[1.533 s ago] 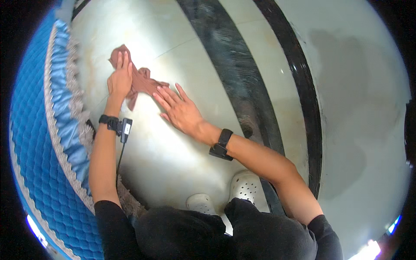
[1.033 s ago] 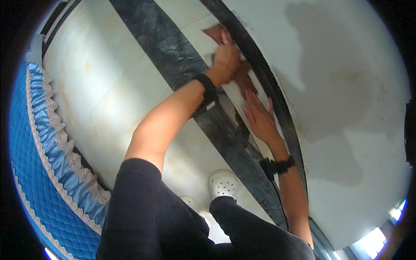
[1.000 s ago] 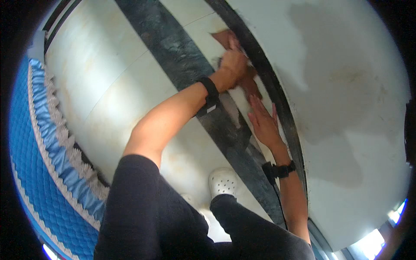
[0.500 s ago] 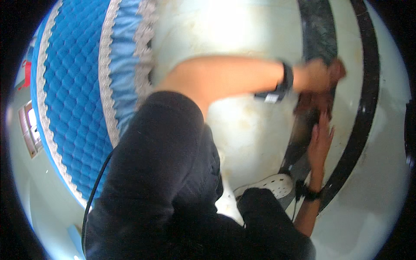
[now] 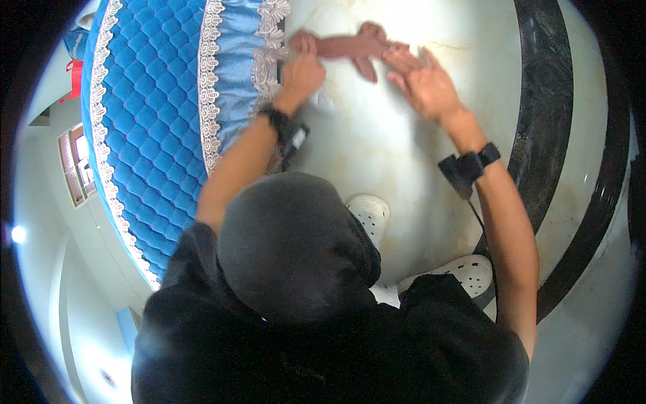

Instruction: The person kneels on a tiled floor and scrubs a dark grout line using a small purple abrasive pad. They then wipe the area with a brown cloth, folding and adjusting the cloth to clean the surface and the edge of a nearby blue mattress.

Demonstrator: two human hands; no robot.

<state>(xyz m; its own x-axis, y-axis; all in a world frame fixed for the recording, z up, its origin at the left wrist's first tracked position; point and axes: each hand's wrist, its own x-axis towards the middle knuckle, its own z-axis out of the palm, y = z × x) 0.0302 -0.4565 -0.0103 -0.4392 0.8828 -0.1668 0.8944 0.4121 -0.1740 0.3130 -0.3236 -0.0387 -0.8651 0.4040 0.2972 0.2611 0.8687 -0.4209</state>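
Note:
A reddish-brown cloth lies twisted and bunched on the pale floor, beside the frilled bed skirt. My left hand has its fingers closed on the cloth's left end, close to the lace trim. At the other end, my right hand lies with thumb and fingers spread, the fingertips on the cloth. A black strap with a small device circles each of my wrists.
To the left stands a bed with a blue quilted cover and a pale blue lace-edged skirt. White clogs are on my feet. Dark floor bands curve along the right, near a pale wall.
The cloth has moved from the dark band on the right to the pale floor by the bed. Both hands have shifted left with it, and my left arm no longer reaches across.

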